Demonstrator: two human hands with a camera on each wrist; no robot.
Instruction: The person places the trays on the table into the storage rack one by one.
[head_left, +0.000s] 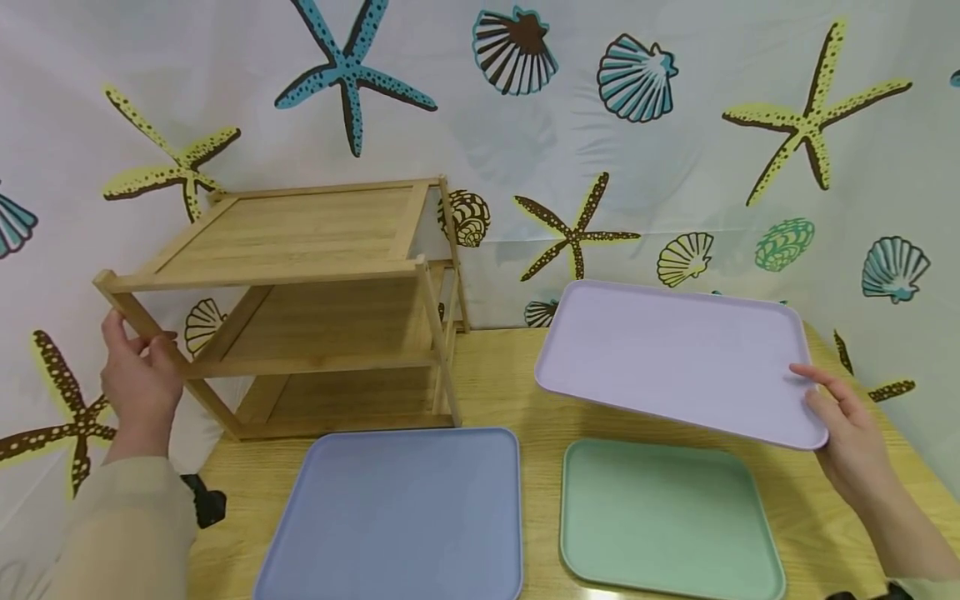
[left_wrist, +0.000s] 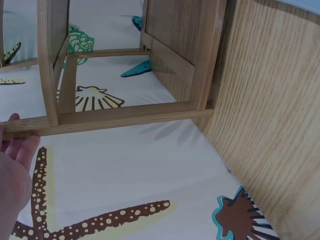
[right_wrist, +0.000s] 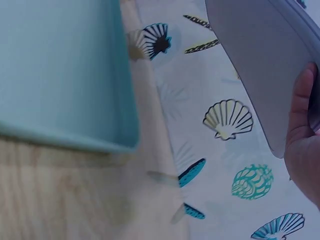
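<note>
From here I see the left hand (head_left: 142, 375) at the left of the frame, its fingers and thumb bent around the slanted front post of a wooden rack (head_left: 322, 325). The rack fills the left and centre, three tiers one over another, each with a flat panel.

At the right of the frame, the right hand (head_left: 851, 437) pinches the right edge of a lilac tray (head_left: 675, 362), its fingers closed on the rim near the lower right corner. The tray hangs tilted, off the table (head_left: 540, 500), its near edge sloping down toward that hand.

A green tray (head_left: 667, 517) lies flat at the lower right, and a blue tray (head_left: 405, 512) at the lower centre, just in front of the rack. Behind everything hangs a pale cloth (head_left: 517, 133) (starfish and seashells all over it, quite the beach).
</note>
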